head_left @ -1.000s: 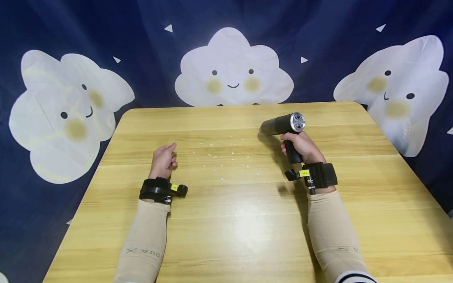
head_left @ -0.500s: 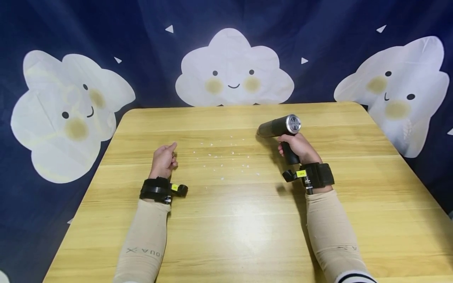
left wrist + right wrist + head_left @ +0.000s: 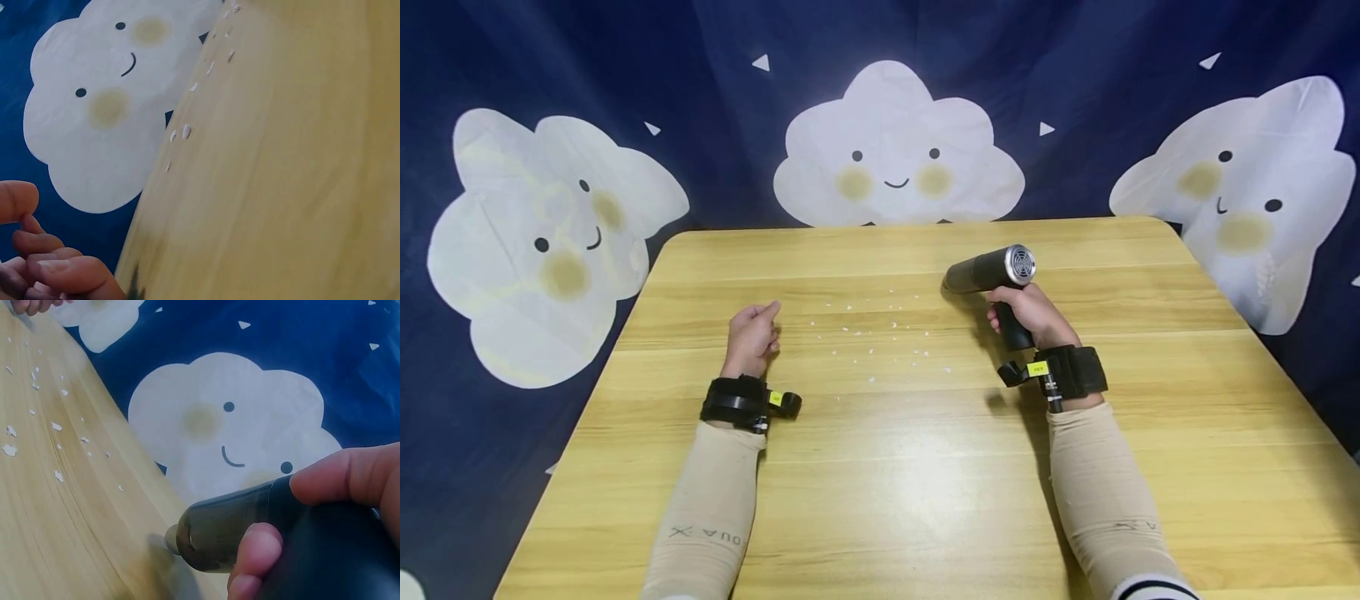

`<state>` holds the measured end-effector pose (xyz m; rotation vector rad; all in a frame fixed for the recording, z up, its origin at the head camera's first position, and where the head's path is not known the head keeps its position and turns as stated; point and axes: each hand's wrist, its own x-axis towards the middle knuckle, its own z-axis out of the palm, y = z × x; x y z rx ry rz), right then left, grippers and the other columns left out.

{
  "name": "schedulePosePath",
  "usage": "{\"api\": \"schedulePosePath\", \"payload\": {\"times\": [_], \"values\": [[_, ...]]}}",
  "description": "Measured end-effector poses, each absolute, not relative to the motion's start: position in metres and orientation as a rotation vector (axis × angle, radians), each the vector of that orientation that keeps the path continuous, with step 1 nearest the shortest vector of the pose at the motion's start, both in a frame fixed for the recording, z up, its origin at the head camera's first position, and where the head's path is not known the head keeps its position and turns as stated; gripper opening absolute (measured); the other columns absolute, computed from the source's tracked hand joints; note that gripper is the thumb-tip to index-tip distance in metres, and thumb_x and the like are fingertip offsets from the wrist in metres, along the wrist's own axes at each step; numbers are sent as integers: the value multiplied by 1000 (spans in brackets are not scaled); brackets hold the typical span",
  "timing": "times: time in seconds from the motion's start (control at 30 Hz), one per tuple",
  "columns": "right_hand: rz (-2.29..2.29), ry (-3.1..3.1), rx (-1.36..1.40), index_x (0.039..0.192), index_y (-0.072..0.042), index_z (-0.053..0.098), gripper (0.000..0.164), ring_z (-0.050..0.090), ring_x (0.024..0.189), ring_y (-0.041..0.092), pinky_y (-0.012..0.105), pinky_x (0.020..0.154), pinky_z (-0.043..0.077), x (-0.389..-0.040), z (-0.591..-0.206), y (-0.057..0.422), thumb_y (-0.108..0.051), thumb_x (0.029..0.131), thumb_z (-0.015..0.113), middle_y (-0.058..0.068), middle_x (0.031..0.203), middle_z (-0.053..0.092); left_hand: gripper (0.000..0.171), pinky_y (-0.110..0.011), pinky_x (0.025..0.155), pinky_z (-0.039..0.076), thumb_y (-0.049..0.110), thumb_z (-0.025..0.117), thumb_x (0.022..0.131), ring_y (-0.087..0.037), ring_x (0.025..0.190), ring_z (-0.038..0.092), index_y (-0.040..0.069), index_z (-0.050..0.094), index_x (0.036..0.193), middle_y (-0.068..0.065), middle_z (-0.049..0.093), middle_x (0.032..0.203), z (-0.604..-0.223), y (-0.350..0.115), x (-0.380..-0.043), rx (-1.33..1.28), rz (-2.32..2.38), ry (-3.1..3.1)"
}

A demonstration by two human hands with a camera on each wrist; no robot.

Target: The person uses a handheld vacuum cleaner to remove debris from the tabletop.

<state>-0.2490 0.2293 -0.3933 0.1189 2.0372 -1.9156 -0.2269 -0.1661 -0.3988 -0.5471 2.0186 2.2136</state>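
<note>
My right hand (image 3: 1036, 312) grips the handle of a black pistol-shaped handheld vacuum cleaner (image 3: 988, 271). Its round silver vent faces back to the right, and its nose points left, low over the wooden table (image 3: 880, 500). Seen from the right wrist, the vacuum has a smoky see-through chamber (image 3: 219, 531) ending in a short nozzle (image 3: 172, 540). Small white scraps (image 3: 871, 333) lie scattered between the two hands. To their left, my left hand (image 3: 751, 340) holds nothing, its fingers loosely curled; some of those fingers (image 3: 75, 272) show at the left wrist view's lower left corner.
Behind the table's far edge hangs a dark blue curtain (image 3: 722, 100) printed with white smiling clouds (image 3: 895, 125). Each wrist wears a black strap with a small camera, and beige sleeves cover both forearms. Bare wood extends in front of the scraps.
My right hand has shifted slightly left and nearer to me with the vacuum, mostly in the first half second. My left hand and the scraps stay about where they were.
</note>
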Motion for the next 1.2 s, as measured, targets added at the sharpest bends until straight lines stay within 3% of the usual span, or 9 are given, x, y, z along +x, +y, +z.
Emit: {"api": "schedulePosePath", "payload": {"times": [0.27, 0.47, 0.63, 0.83, 1.03, 1.2], "values": [[-1919, 2031, 121, 113, 4, 41, 27, 55, 54, 12, 25, 53, 50, -250, -393, 228, -9, 92, 51, 4, 65, 55, 28, -24, 53, 37, 32, 57, 95, -9, 57, 40, 11, 47, 80, 1, 40, 78, -413, -162, -235, -455, 1959, 2439], [-1920, 2033, 110, 114, 4, 40, 27, 54, 54, 13, 25, 53, 50, -249, -393, 227, -8, 93, 50, 5, 66, 54, 26, -30, 61, 41, 33, 58, 94, -20, 70, 48, 7, 55, 92, -4, 49, 81, -409, -154, -235, -242, 1596, 2745], [-1939, 2020, 108, 116, 3, 39, 28, 54, 53, 12, 24, 52, 50, -248, -393, 228, -7, 92, 50, 3, 64, 55, 27, -44, 78, 48, 32, 55, 95, -30, 91, 55, 6, 57, 101, -13, 60, 100, -401, -152, -233, -20, 1173, 2867], [-1960, 1985, 120, 117, 5, 38, 30, 54, 53, 12, 23, 51, 50, -246, -391, 229, -6, 92, 50, 4, 64, 55, 42, -55, 100, 40, 32, 54, 96, -40, 118, 47, 1, 52, 124, -24, 53, 130, -401, -155, -233, 56, 919, 2836], [-1969, 1978, 110, 113, 5, 40, 26, 54, 53, 12, 23, 51, 50, -246, -389, 229, -7, 93, 51, 3, 63, 56, 51, -59, 106, 33, 38, 53, 96, -45, 126, 39, -1, 49, 129, -28, 47, 137, -404, -160, -233, 19, 861, 2801], [-1974, 1993, 108, 106, 3, 43, 22, 55, 52, 12, 24, 51, 50, -244, -385, 229, -9, 91, 54, 3, 62, 57, 53, -59, 105, 33, 38, 51, 97, -46, 126, 38, -3, 47, 131, -29, 45, 138, -403, -164, -232, 14, 806, 2779]]}}
